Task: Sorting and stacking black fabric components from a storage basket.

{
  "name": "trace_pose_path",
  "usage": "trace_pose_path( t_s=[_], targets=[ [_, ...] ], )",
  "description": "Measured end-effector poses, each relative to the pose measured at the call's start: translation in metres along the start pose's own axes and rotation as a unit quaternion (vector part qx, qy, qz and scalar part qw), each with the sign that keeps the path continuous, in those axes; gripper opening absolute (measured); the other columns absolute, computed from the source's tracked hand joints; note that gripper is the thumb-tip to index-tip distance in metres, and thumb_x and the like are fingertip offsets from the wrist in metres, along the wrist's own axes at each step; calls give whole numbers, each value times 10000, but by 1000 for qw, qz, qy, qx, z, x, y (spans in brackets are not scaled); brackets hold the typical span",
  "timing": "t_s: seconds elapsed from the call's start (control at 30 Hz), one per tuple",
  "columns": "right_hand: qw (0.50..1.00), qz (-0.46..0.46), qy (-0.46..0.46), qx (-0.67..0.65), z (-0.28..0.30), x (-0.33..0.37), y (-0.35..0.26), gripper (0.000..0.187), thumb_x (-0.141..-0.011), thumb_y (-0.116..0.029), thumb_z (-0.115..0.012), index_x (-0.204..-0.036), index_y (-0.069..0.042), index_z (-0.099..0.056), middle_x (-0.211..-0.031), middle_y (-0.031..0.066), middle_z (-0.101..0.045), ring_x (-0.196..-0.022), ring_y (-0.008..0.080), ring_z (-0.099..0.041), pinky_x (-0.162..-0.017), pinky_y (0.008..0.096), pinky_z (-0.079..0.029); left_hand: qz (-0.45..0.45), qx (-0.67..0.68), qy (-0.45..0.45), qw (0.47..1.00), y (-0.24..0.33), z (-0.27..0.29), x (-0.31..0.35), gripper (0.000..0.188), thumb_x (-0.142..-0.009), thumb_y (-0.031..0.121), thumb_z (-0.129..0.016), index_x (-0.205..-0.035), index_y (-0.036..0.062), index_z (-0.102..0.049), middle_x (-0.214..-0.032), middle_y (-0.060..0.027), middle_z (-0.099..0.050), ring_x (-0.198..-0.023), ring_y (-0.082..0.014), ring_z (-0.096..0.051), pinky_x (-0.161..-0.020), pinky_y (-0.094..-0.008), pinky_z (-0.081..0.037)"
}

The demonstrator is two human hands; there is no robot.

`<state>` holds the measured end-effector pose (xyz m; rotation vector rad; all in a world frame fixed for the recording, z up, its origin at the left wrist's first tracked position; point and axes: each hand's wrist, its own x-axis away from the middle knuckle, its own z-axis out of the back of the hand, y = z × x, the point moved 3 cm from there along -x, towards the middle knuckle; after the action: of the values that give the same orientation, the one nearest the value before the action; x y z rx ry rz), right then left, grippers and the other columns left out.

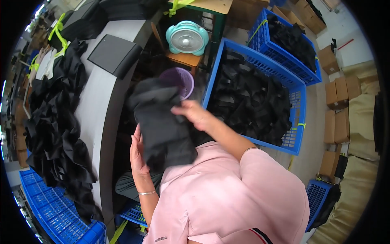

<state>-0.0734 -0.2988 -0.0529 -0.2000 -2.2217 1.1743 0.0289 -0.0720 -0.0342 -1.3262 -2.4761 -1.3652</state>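
Observation:
A black fabric piece (160, 126), folded or layered and blurred by motion, hangs in the air before my chest. My left hand (139, 156) supports its left edge, and some of those fingers are hidden behind the fabric. On the right edge, higher up, my right hand (193, 115) pinches the cloth between thumb and fingers. Left of my hands, a grey worktable (106, 85) bears a flat stack of black pieces (111, 55) near its edge. Along the table's far side runs a long heap of loose black fabric (57, 122).
Beyond the held cloth stands a purple basket (187, 83). A teal fan (187, 37) sits on a wooden stool (191, 60). To the right, a large blue crate (298, 118) holds black pieces, with another filled blue crate (280, 57) behind. Cardboard boxes (336, 93) line the right side.

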Motion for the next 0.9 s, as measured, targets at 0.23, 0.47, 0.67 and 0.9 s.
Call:
trace_pose_path(
  t_s=[0.23,0.47,0.67,0.9],
  targets=[
    [937,85,319,117,253,58,-70,453,-799,-319,-811,-1089,-23,-630,-1044,63,-633,-993,176,-557,-816,362,-448,-10,-126,13,992,-3,15,17,618,-1024,440,-513,-1468,21,-420,-1460,-152,-498,-1266,-274,-552,-994,-404,-488],
    [551,72,536,636,410,124,-166,672,-862,-413,-721,-1367,-15,-523,-1290,205,-630,-1167,373,-615,-970,462,-475,57,-114,155,980,-52,104,47,452,-997,337,-606,-1349,56,-570,-1300,-96,-630,-1095,-194,-647,-893,-338,-546],
    [704,248,271,608,200,-34,-109,281,-869,-168,-663,-1090,-2,-714,-1062,201,-719,-1000,322,-699,-894,390,-527,90,-82,191,974,-76,124,66,447,-997,324,-602,-1355,58,-569,-1301,-78,-625,-1080,-178,-638,-884,-317,-542],
    [726,461,-141,491,-186,-125,-54,141,-915,-89,-641,-1022,-18,-701,-994,148,-701,-922,330,-683,-802,360,-536,57,-114,209,969,-52,126,54,349,-1013,285,-585,-1314,112,-617,-1213,-1,-649,-1067,-104,-596,-832,-237,-480]
  ],
)
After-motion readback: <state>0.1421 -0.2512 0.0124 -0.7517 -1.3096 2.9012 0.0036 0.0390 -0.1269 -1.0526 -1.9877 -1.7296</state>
